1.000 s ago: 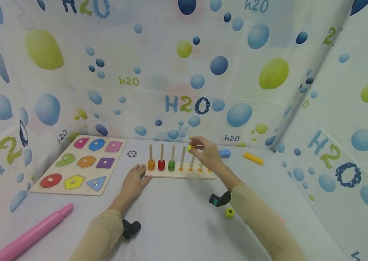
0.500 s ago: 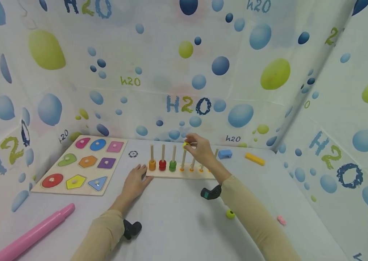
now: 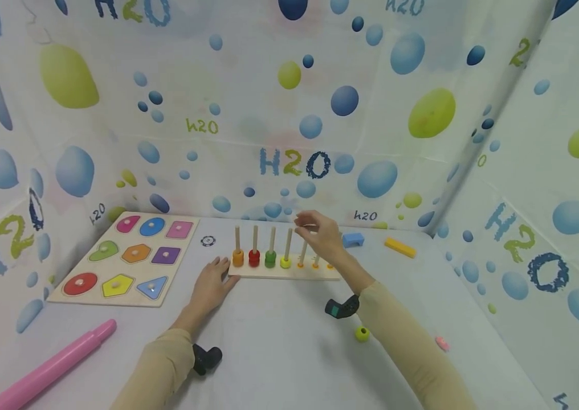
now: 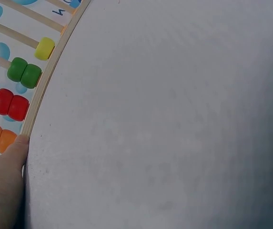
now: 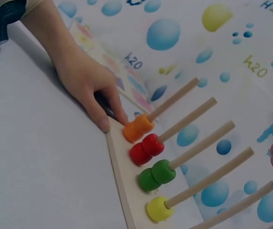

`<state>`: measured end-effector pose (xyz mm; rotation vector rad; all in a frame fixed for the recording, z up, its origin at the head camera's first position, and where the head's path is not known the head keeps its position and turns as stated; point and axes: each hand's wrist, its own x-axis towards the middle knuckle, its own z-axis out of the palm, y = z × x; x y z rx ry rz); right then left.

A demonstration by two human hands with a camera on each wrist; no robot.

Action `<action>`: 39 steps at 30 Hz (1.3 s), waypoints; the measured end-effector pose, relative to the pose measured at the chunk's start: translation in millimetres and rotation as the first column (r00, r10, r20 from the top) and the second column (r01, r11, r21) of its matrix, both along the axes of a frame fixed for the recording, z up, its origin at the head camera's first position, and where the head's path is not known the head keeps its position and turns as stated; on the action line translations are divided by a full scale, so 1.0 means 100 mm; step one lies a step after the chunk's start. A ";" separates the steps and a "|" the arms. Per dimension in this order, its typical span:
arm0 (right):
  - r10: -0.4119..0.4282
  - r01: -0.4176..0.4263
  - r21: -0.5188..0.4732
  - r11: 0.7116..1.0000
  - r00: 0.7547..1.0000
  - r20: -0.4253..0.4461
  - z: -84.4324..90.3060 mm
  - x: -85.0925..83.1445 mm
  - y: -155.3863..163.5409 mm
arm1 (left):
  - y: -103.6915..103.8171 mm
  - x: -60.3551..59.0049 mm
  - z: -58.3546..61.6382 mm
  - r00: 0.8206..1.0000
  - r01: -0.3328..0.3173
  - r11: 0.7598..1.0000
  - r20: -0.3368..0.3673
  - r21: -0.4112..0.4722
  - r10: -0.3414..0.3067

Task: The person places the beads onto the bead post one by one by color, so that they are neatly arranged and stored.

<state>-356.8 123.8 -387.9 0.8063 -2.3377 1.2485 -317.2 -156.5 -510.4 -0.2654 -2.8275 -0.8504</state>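
A wooden peg board (image 3: 269, 274) stands at the back of the table with upright pegs. Two orange beads (image 3: 238, 258), two red beads (image 3: 254, 258) and two green beads (image 3: 270, 259) sit on three pegs. One yellow bead (image 4: 45, 48) is at the foot of the peg beside the green ones. My left hand (image 3: 211, 286) holds the board's left end, thumb at the front edge (image 5: 106, 125). Beside the top of the yellow bead's peg, my right hand (image 3: 320, 234) has bent fingers and no bead showing in them. Another yellow bead (image 3: 362, 334) lies on the table near the right forearm.
A shape puzzle board (image 3: 124, 259) lies at the left, with a pink marker-like tube (image 3: 53, 367) in front. At the back right are a blue block (image 3: 353, 240) and a yellow bar (image 3: 399, 247). A small pink piece (image 3: 442, 343) lies right of my right sleeve.
The yellow bead my right hand pinched has been let go and slid down the peg to the base. That hand has moved slightly right from the peg. The left hand stays put.
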 end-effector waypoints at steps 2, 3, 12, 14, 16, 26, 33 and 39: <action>0.023 -0.023 -0.010 1.000 0.999 0.045 -0.02 0.06 0.08 | 0.00 0.00 0.00 1.000 0.001 1.000 -0.004 0.003 -0.001; 0.031 -0.031 -0.007 1.000 0.997 0.072 -0.02 0.10 0.13 | -0.01 0.00 0.00 1.000 -0.001 1.000 -0.005 0.004 0.001; 0.089 -0.113 0.078 0.990 0.959 0.270 -0.27 0.44 0.76 | -0.02 -0.04 0.00 1.000 -0.010 1.000 -0.004 -0.003 0.010; 0.085 -0.124 0.109 0.986 0.947 0.310 -0.34 0.54 0.91 | -0.02 -0.04 0.01 1.000 -0.009 1.000 -0.007 -0.001 0.009; 0.076 -0.128 0.129 0.983 0.934 0.350 -0.42 0.64 1.05 | -0.02 -0.04 0.02 1.000 -0.006 1.000 -0.012 -0.002 0.006; 0.090 -0.207 0.234 0.950 0.899 0.429 -0.69 1.05 1.49 | 0.00 -0.05 0.05 1.000 -0.010 1.000 -0.004 -0.008 0.010; 0.116 -0.268 0.280 0.922 0.880 0.460 -0.76 1.21 1.56 | -0.01 -0.05 0.01 1.000 -0.005 1.000 -0.010 -0.006 0.005; 0.098 -0.253 0.315 0.915 0.895 0.436 -0.82 1.33 1.57 | 0.01 -0.03 -0.03 1.000 -0.002 1.000 -0.014 0.010 0.002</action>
